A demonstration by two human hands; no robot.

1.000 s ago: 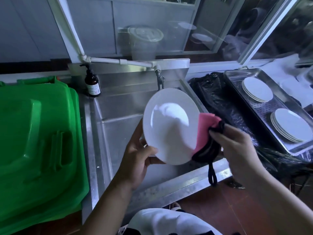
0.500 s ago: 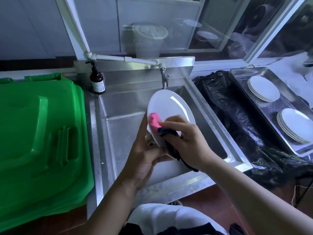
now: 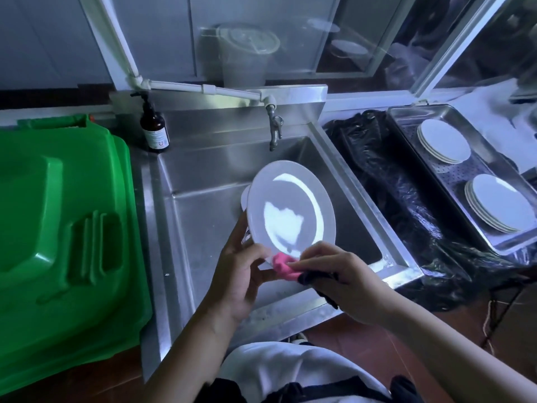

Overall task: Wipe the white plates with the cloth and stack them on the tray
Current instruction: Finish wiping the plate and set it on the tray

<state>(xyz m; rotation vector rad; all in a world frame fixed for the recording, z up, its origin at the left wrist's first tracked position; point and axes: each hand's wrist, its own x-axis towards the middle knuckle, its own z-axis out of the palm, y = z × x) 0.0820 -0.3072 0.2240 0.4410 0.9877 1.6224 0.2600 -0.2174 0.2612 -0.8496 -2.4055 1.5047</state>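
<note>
Green bin lid point(image 3: 64, 228) on the far left, brown pump bottle point(image 3: 154, 128) by the sink point(image 3: 203, 175), same as before. Over the basin the left hand point(image 3: 236, 274) grips the white plate point(image 3: 290, 207) at its lower left edge, fingers behind, thumb on the rim; the plate now faces up more openly, its centre bare where the cloth sat half a second ago. A second white edge shows just behind it. The pink cloth point(image 3: 283, 264) has slid down to the bottom rim, pinched in the right hand point(image 3: 340, 274), curled fingers pressing it to the plate. On the right, black plastic point(image 3: 386, 181), then the steel tray point(image 3: 406, 117) with two plate stacks point(image 3: 444, 144), unchanged.
</note>
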